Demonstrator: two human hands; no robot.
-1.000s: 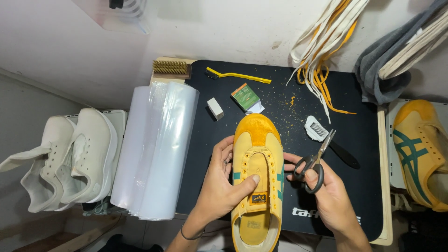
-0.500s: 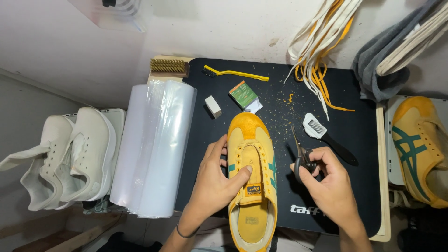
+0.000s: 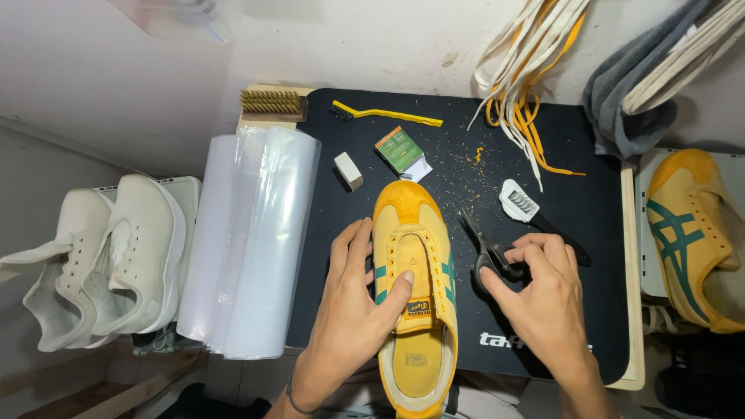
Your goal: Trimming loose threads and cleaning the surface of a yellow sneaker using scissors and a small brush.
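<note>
Head view shows your left hand (image 3: 353, 310) lying flat on the yellow shoe (image 3: 413, 299), which sits toe-away on the black mat (image 3: 590, 310) of the tabletop; your fingers (image 3: 358, 240) are spread along the shoe's near side and your thumb presses on the tongue. Your right hand (image 3: 543, 291) is just beside the shoe, its fingers curled and pinching the handles of the scissors (image 3: 483, 248), whose blades look closed and point up and away toward the toe. The shoe carries no laces and its eyelets are bare, so unlacing looks done; a bundle of laces (image 3: 528, 85) hangs at the far edge of the mat. Yellow crumbs scattered over the mat suggest some trimming or scrubbing has already been done. The scissors are not touching the shoe, so any cut on it looks yet to be made. The second yellow shoe (image 3: 694, 233) waits well apart at right, untouched, and a white pair (image 3: 101, 256) stands at left beside a plastic roll (image 3: 252, 240).
</note>
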